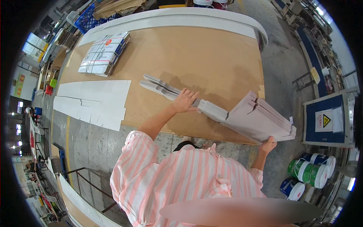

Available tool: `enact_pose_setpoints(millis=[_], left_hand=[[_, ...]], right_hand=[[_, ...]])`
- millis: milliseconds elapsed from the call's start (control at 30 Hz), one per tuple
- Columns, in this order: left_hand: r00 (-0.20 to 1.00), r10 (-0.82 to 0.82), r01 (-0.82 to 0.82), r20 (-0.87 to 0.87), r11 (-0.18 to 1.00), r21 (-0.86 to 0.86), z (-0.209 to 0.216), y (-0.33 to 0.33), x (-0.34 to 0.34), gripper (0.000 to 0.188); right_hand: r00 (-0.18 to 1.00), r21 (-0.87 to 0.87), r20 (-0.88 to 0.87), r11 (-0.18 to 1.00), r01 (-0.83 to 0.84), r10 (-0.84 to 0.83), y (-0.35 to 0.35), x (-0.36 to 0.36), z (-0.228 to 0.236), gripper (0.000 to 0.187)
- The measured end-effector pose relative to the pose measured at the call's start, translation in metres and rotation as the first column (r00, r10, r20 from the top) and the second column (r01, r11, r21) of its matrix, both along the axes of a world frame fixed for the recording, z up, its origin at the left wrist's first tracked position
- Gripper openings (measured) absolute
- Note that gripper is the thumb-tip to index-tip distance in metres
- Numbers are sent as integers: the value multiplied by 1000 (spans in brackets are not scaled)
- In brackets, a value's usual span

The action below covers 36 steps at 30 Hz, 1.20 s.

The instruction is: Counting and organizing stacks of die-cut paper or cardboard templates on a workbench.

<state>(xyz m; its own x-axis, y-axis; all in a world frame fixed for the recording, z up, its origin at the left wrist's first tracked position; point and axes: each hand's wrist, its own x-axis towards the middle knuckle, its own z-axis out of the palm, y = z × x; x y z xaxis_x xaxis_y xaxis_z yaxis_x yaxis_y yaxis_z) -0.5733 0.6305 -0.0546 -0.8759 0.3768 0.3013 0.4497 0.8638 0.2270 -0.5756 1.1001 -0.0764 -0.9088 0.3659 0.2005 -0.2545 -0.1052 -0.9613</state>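
A stack of die-cut cardboard blanks (261,119), pale pinkish-grey with slotted flaps, slants across the near right part of a brown board-topped table (181,53). Its narrow end points to the far left and its wide end hangs past the near right edge. My left hand (185,101) is closed over the narrow part, fingers on top. At the wide end, my right hand (267,145) grips the near edge; some of its fingers are hidden by the cardboard. To the left lies a flat white cut sheet (94,99) with slits, its near edge overhanging the table.
A strapped bundle of printed flat cartons (104,53) sits at the table's far left. White corrugated strip (170,19) runs along the far edge. Paint-type buckets (308,172) stand on the floor at right, near a blue panel (329,123). A metal rail (92,181) is at lower left.
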Motion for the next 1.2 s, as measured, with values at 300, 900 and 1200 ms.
enact_pose_setpoints(millis=[300, 900, 1200], left_hand=[[997, 65, -57, 42, 983, -175, -1, 13, 7, 58], [982, 187, -191, 37, 968, 166, -25, 43, 23, 68], [999, 49, -47, 17, 725, 687, -2, 68, 17, 67]], right_hand=[[994, 57, 95, 997, -58, 52, -1, 18, 26, 35], [994, -101, -60, 990, -97, 91, -1, 27, 4, 44], [1000, -42, -17, 999, 4, -5, -7, 12, 9, 38]])
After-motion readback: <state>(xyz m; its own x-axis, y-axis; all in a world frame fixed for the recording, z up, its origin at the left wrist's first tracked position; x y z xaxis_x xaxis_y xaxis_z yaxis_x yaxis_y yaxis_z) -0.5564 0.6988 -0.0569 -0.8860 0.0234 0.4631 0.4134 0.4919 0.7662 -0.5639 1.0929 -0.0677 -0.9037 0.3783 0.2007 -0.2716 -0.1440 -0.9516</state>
